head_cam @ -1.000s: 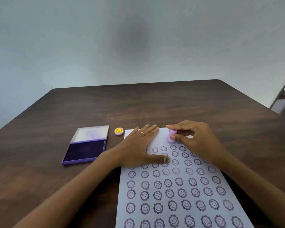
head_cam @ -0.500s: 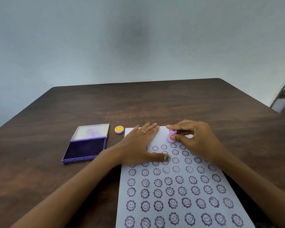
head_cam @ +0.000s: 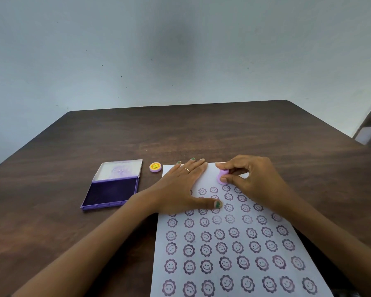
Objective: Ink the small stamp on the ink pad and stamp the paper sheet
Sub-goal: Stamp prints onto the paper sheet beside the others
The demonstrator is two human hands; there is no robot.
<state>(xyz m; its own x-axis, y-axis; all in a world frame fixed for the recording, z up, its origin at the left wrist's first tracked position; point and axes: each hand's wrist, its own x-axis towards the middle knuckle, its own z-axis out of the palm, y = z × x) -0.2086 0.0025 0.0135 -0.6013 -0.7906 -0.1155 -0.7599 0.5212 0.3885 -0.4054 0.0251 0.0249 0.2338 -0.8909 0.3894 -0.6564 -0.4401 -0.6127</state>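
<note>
A white paper sheet [head_cam: 223, 249] lies on the dark wooden table, covered with rows of purple smiley-flower prints. My right hand [head_cam: 253, 181] pinches a small pale-purple stamp [head_cam: 221, 176] and holds it down on the sheet near its far edge, above the top row of prints. My left hand [head_cam: 182, 187] lies flat on the sheet's far left corner, fingers spread, holding nothing. An open purple ink pad [head_cam: 110, 192] with its lid folded back sits left of the sheet.
A small round cap [head_cam: 155, 167] with a yellow smiley face lies between the ink pad and the sheet. The table [head_cam: 223, 133] stretches back to a pale wall. A dark object stands past the table's right edge.
Both hands and the stamp stay where they were on the sheet. The view has shifted slightly.
</note>
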